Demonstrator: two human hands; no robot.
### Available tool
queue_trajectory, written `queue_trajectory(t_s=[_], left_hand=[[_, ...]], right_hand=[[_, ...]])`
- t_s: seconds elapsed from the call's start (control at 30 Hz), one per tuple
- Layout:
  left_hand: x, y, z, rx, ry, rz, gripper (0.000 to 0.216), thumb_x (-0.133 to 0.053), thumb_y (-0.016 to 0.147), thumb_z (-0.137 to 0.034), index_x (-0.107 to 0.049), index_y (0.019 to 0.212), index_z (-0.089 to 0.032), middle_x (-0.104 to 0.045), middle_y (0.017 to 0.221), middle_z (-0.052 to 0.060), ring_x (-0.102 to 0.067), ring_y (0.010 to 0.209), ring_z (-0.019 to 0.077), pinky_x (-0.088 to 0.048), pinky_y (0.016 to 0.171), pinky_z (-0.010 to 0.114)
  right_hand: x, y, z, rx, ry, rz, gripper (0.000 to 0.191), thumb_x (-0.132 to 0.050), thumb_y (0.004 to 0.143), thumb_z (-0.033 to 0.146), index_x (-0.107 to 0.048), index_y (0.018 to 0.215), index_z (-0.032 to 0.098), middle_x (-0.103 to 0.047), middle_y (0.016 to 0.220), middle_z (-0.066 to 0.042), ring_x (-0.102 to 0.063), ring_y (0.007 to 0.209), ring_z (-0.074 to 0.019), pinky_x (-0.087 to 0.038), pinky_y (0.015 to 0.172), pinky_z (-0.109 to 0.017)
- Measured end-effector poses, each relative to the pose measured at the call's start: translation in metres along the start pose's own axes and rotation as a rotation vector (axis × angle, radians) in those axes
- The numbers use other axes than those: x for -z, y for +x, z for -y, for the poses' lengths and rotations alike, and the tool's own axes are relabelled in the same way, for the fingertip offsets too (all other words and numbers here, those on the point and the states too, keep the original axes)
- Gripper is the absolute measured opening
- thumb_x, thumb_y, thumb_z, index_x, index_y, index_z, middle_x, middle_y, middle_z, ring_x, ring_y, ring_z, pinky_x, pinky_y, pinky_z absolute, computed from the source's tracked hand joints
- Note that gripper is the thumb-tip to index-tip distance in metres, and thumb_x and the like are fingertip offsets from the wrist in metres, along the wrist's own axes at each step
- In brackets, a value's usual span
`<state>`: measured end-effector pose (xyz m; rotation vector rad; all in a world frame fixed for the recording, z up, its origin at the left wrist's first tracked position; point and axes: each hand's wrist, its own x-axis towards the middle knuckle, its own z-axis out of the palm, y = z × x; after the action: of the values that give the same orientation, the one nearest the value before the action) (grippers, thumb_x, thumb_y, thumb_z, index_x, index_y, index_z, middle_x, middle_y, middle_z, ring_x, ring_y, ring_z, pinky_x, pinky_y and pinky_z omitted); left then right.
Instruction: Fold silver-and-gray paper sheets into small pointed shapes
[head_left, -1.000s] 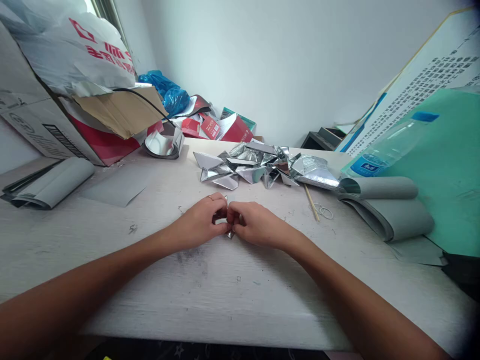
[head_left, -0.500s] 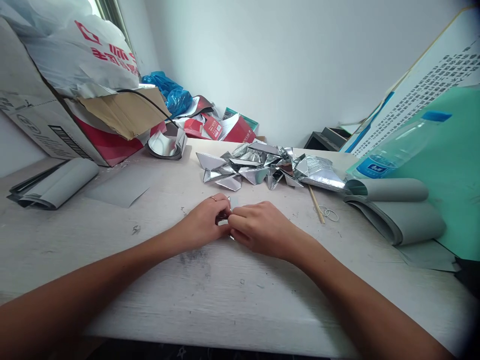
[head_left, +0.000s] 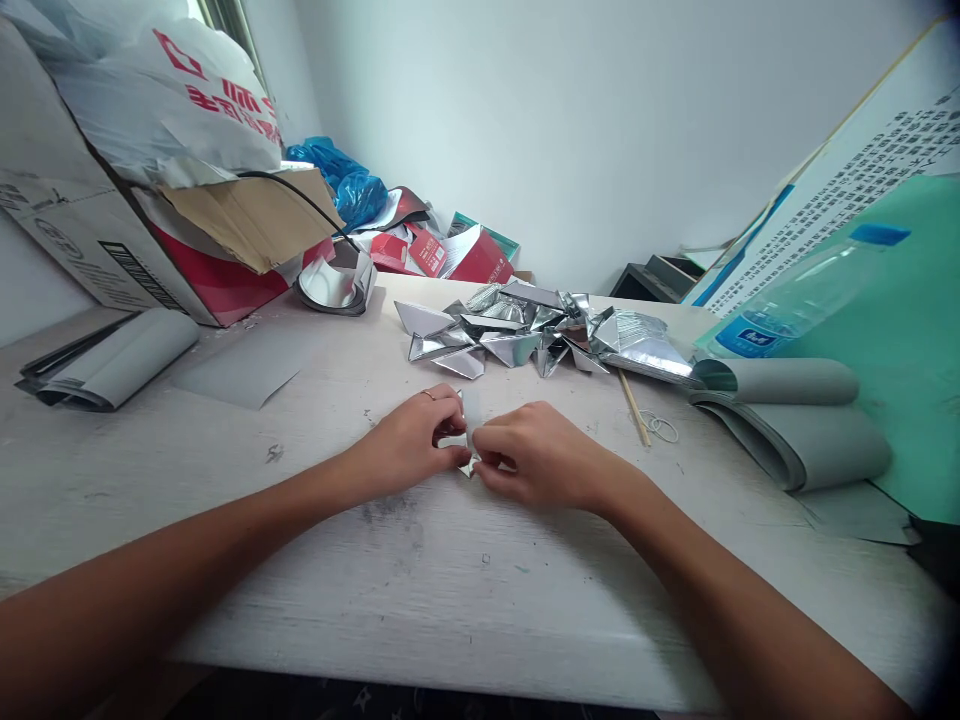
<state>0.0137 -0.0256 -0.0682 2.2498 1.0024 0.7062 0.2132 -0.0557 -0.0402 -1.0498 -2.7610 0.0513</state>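
Observation:
Between my hands, on the pale table [head_left: 315,580], is a small folded piece of silvery foil paper [head_left: 471,410], its grey side partly showing. My left hand [head_left: 416,440] grips its left edge with thumb and fingers. From the right, the curled fingers of my right hand [head_left: 536,455] press against its other edge; my fingers hide much of the piece. Just beyond lies a pile of folded silver foil shapes [head_left: 510,345], beside a flat stack of foil sheets [head_left: 649,350].
A stick [head_left: 634,405] and white rubber bands [head_left: 661,428] lie right of the pile. Rolled grey sheets [head_left: 795,430] and a plastic bottle [head_left: 802,290] are at the right. More grey sheets [head_left: 131,360], a loose sheet [head_left: 244,365] and a cardboard box [head_left: 112,240] are at the left.
My right hand has shifted slightly to the right, and its fingers have parted a little from my left fingers. More of the folded foil piece now shows between them.

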Motion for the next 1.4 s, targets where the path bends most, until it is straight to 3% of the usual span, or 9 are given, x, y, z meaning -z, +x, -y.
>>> queue_trajectory(t_s=[0.1,0.27,0.4,0.47,0.6,0.67,0.77,1.07,1.4], left_hand=[[0.0,0.0,0.0,-0.007,0.01,0.001,0.014,-0.069,0.078,-0.02,-0.056,0.076,-0.019,-0.058,0.098,0.0,-0.052,0.075,0.013,-0.044,0.067,0.03],[-0.001,0.0,0.003,-0.032,0.015,-0.01,0.012,-0.069,0.079,-0.021,-0.058,0.078,-0.019,-0.058,0.099,0.0,-0.054,0.079,0.0141,-0.046,0.07,0.031],[0.0,-0.001,0.001,-0.017,0.038,0.0,0.011,-0.07,0.078,-0.022,-0.059,0.08,-0.019,-0.06,0.103,0.001,-0.056,0.078,0.0141,-0.047,0.07,0.031],[0.001,-0.002,-0.001,-0.019,0.091,0.0,0.009,-0.069,0.08,-0.023,-0.06,0.081,-0.019,-0.061,0.104,0.002,-0.058,0.085,0.017,-0.049,0.072,0.032],[0.001,-0.007,-0.006,-0.051,0.22,0.007,0.006,-0.064,0.085,-0.025,-0.063,0.083,-0.019,-0.062,0.104,0.005,-0.059,0.1,0.023,-0.05,0.082,0.037],[0.0,-0.01,-0.007,-0.05,0.209,0.041,0.006,-0.061,0.087,-0.025,-0.063,0.086,-0.019,-0.06,0.108,0.005,-0.059,0.095,0.0214,-0.05,0.081,0.037],[-0.002,-0.012,-0.009,-0.065,0.163,0.098,0.006,-0.062,0.086,-0.025,-0.061,0.088,-0.019,-0.058,0.109,0.005,-0.058,0.087,0.018,-0.05,0.076,0.035],[-0.001,-0.015,-0.015,-0.127,0.274,0.193,0.006,-0.059,0.09,-0.025,-0.058,0.091,-0.019,-0.055,0.109,0.006,-0.059,0.094,0.0217,-0.049,0.08,0.035],[0.002,-0.014,-0.019,-0.127,0.278,0.212,0.008,-0.06,0.087,-0.025,-0.056,0.09,-0.019,-0.053,0.107,0.004,-0.055,0.081,0.0162,-0.048,0.072,0.032]], right_hand=[[-0.006,0.003,-0.001,-0.062,-0.061,-0.036,0.018,-0.055,0.083,0.017,-0.052,0.066,0.017,-0.057,0.063,0.001,-0.031,0.055,-0.0102,-0.018,0.057,-0.03],[-0.015,0.008,-0.001,-0.125,-0.065,0.038,0.012,-0.055,0.079,0.016,-0.052,0.067,0.018,-0.057,0.065,0.001,-0.029,0.055,-0.0107,-0.016,0.057,-0.031],[-0.011,0.004,-0.01,-0.314,0.099,0.047,0.019,-0.057,0.071,0.012,-0.043,0.059,0.018,-0.045,0.055,0.003,-0.03,0.054,-0.0106,-0.018,0.054,-0.029],[-0.008,0.002,-0.017,-0.333,0.224,0.019,0.02,-0.055,0.071,0.011,-0.041,0.059,0.018,-0.043,0.054,0.005,-0.033,0.054,-0.0099,-0.02,0.054,-0.028],[-0.01,0.003,-0.025,-0.382,0.294,-0.172,0.013,-0.057,0.081,0.017,-0.053,0.069,0.018,-0.054,0.065,0.003,-0.043,0.061,-0.011,-0.028,0.058,-0.027],[-0.015,0.006,-0.026,-0.419,0.275,-0.239,0.004,-0.059,0.084,0.022,-0.061,0.086,0.019,-0.062,0.08,0.0,-0.05,0.07,-0.0133,-0.032,0.062,-0.027],[-0.021,0.01,-0.027,-0.443,0.211,-0.238,0.017,-0.062,0.087,0.028,-0.063,0.1,0.018,-0.063,0.098,-0.004,-0.054,0.081,-0.0162,-0.035,0.068,-0.028],[-0.02,0.009,-0.029,-0.509,0.28,-0.197,0.012,-0.065,0.083,0.025,-0.065,0.094,0.019,-0.066,0.087,-0.002,-0.054,0.074,-0.0153,-0.034,0.063,-0.027],[-0.017,0.015,-0.023,-0.604,0.367,-0.17,0.01,-0.064,0.085,0.028,-0.065,0.084,0.017,-0.068,0.085,-0.004,-0.057,0.072,-0.0153,-0.035,0.06,-0.027]])
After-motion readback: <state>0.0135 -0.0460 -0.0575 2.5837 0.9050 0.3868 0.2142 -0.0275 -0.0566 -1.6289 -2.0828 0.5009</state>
